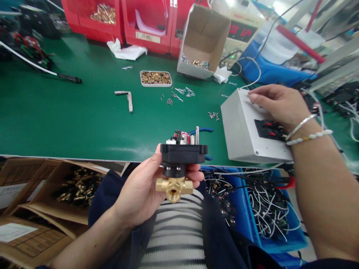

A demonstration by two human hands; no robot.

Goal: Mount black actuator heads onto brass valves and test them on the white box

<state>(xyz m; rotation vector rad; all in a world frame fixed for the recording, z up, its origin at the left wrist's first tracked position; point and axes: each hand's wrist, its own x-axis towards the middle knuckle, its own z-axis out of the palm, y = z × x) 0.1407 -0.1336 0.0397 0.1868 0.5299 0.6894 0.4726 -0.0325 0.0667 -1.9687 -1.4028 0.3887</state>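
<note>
My left hand [146, 186] is wrapped round a motorized ball valve [183, 154] in front of my body, just off the bench's near edge. Its brass three-way body [174, 188] points down and towards me. The black actuator housing is uncovered on top, showing wires, small metal parts and an upright pin. My right hand [276, 102] rests over the top face of a grey control box [238, 127], thumb and forefinger pinched near its far edge. Whatever sits between those fingertips is hidden. Beside that wrist is a black terminal block [267, 129] with red levers.
On the green bench [70, 123] lie an angled socket wrench [127, 99], clips [189, 92], small screws [213, 116] and a dish of brass parts [155, 78]. A carton [204, 41] and red bins [146, 26] stand behind. Blue crates [273, 213] with wired parts sit below right.
</note>
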